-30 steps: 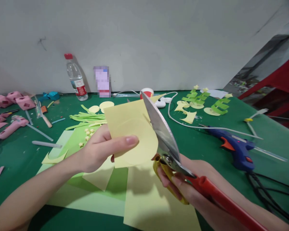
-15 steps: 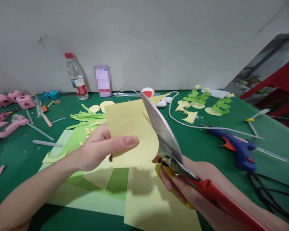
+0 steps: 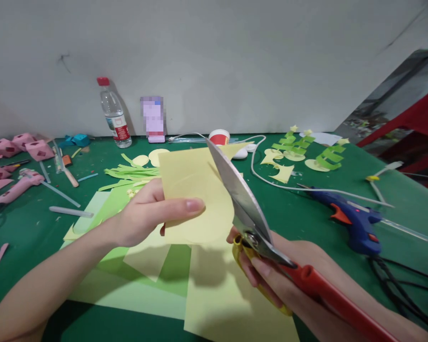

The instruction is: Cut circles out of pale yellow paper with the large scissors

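Shifting slightly left across the pale yellow sheet [image 3: 189, 175], the blade tip of the scissors [image 3: 240, 187] is reaching a little farther over it than a second ago, and the sheet's lower edge is riding slightly higher. Left thumb in front, the left hand [image 3: 153, 213] is grasping the sheet at its left side, holding it up over the near middle of the table [image 3: 278, 213]. From the right, the right hand [image 3: 283, 280] is gripping the handles, and the scissors' long axis is running from near right to far left, the visible blade crossing the front of the sheet beside its curved right edge. That blade is hiding part of the edge, while the thumb is staying left of it, apart. Below, a larger yellow sheet [image 3: 231, 299] is lying beside light green paper [image 3: 139, 294]. Small stars [image 3: 131, 192] are showing just past the left wrist, with green strips [image 3: 128, 174] beyond. A paper cup [image 3: 220, 137] is standing past the tip; on the right, yellow scraps [image 3: 281, 172], spiral paper pieces [image 3: 328, 156] and a blue glue gun [image 3: 360, 223] are lying well apart from the blades.
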### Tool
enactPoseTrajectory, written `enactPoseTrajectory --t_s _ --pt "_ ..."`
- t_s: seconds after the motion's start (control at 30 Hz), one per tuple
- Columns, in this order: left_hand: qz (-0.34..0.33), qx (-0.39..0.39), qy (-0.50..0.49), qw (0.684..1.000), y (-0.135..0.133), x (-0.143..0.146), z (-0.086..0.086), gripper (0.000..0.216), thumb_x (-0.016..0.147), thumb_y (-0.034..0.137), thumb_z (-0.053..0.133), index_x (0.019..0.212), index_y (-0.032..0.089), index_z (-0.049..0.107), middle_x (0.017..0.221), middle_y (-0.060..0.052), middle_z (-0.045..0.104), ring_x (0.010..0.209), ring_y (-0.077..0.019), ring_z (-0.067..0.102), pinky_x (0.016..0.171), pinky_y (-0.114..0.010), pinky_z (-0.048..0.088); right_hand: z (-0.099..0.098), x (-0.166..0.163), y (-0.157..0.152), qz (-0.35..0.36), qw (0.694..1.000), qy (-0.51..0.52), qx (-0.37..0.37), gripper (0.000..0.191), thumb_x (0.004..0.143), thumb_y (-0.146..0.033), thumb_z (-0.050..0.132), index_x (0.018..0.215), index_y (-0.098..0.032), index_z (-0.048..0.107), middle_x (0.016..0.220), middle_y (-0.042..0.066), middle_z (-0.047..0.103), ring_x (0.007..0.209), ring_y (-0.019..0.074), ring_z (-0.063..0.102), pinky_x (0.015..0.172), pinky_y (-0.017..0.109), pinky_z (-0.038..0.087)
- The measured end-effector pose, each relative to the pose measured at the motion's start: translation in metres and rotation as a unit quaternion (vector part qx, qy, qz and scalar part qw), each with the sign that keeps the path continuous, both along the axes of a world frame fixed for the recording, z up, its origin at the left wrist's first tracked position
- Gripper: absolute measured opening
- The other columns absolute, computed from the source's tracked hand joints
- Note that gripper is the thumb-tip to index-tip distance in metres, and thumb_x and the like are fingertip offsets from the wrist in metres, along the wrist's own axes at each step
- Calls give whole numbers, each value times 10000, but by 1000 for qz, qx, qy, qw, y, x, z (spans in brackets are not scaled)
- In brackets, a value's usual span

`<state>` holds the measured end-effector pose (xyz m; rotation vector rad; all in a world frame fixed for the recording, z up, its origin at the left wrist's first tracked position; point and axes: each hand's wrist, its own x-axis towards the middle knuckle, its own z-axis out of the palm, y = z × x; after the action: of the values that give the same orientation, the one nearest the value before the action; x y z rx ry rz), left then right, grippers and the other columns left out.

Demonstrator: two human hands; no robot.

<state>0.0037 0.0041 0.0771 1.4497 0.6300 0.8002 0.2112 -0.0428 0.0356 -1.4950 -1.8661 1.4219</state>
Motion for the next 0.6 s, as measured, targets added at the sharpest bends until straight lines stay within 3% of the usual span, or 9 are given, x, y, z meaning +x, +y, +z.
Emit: enactPoseTrajectory --t_s 0.2,0.33,0.53,0.6 --pt "11 -12 41 999 2 -3 0 232 747 221 536 546 153 443 467 75 334 383 -29 309 337 -133 245 0 4 -1 29 999 -16 24 303 841 -295 327 1082 -328 508 671 12 580 570 204 554 533 334 433" --pt "37 -26 63 997 3 -5 -1 166 704 256 563 600 154 483 496 63 367 395 -43 329 336 -152 238 4 4 -1 83 993 46 64 326 789 -200 335 1068 -305 468 801 11 615 628 188 568 582 321 447" --pt "-19 -30 84 996 4 -5 1 215 727 292 548 581 154 473 504 52 367 402 -52 342 336 -162 264 6 2 5 107 990 55 76 369 826 -256 313 1183 -236 400 793 38 622 711 197 570 700 319 457" --pt "-38 -23 92 995 5 -5 1 212 746 292 530 597 152 475 516 48 375 412 -57 356 338 -162 282 7 1 5 104 991 49 76 372 829 -265 307 1187 -224 396 767 36 610 677 189 552 673 310 452"
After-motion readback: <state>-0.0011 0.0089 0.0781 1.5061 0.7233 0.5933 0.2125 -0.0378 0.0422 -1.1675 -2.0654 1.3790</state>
